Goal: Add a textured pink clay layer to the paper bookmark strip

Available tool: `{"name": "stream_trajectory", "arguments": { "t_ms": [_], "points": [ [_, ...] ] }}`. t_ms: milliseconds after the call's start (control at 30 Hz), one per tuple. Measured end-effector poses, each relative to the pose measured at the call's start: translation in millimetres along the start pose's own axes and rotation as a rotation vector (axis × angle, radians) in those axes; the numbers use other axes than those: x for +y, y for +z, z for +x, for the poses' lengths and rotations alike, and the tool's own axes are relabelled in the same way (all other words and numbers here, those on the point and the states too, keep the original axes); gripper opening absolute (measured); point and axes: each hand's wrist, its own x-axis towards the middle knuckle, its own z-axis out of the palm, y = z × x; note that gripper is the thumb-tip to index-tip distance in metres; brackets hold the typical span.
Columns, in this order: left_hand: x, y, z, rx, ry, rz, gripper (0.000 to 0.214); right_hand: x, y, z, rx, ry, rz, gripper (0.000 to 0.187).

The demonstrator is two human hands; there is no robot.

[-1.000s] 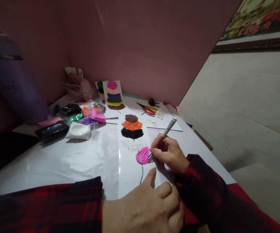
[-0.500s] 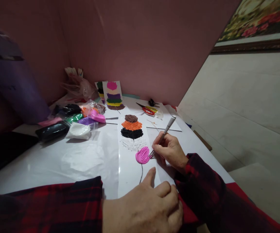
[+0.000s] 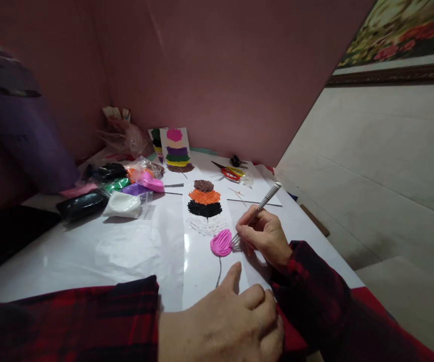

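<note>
My right hand (image 3: 264, 234) grips a metal fork (image 3: 267, 196) with a ribbed handle, its tines at the right edge of a pink clay patch (image 3: 221, 243). Grooves run across the pink clay. It sits on a white paper strip (image 3: 198, 274), above a thin drawn stem line. Higher on the strip are textured bands of white clay (image 3: 205, 225), black clay (image 3: 204, 208), orange clay (image 3: 204, 196) and brown clay (image 3: 204, 185). My left hand (image 3: 228, 322) rests over the lower strip, index finger stretched out below the pink patch, the other fingers partly bent.
Bagged clay in several colours (image 3: 126, 193) lies at the left. Two painted-looking cards (image 3: 177, 151) lean at the back. Red-handled scissors (image 3: 230, 174) lie beyond the strip. A large purple bottle (image 3: 24, 130) stands far left, and a pink wall (image 3: 202, 70) bounds the table.
The fork's handle has tipped slightly to the right, its tines staying at the pink clay's right edge. My left hand stays in place.
</note>
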Motion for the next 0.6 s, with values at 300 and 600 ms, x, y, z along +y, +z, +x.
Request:
{"name": "stream_trajectory", "arguments": {
  "t_ms": [300,600],
  "points": [
    [-0.7,-0.5,-1.0,0.020,0.001,0.009,0.021,-1.0,1.8,1.6,-0.051,0.063,-0.064,0.020],
    [0.8,1.6,0.2,0.006,-0.015,-0.018,0.020,0.1,-0.7,6.0,-0.016,0.066,-0.074,0.018]
  ]
}}
